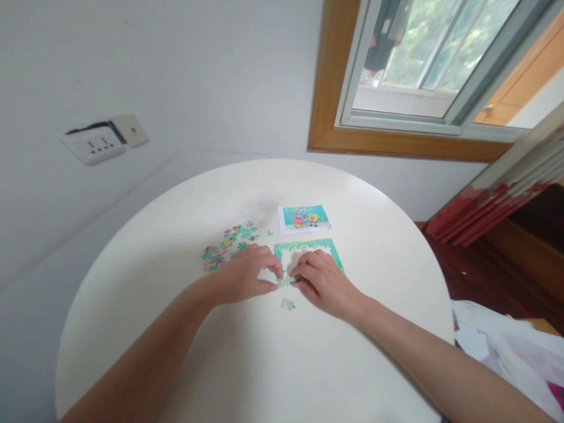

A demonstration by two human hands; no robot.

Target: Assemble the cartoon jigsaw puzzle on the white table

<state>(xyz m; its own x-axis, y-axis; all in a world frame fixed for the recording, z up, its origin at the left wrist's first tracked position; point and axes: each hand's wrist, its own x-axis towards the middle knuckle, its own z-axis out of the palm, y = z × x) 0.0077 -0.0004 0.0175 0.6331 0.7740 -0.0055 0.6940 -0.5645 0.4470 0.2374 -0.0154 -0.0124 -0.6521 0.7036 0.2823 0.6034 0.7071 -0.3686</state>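
A partly built jigsaw puzzle [286,245] lies on the white table, its teal edge pieces forming a frame around a bare middle. At its lower left corner my left hand [253,273] pinches a pale green puzzle piece [281,283] between thumb and fingers. My right hand [324,279] rests over the lower right of the frame, its bent fingertips on another pale puzzle piece [289,281] and hiding part of the puzzle. One loose pale green piece [288,304] lies nearer to me. Just beyond the puzzle is a picture card [304,218] with cartoon figures.
A heap of loose puzzle pieces [240,235] spreads on the round table [374,247] left of the puzzle. The wall with a socket [97,145] and a wood-framed window [321,117] stands behind. White plastic bags [506,335] are at the right, beyond the table edge.
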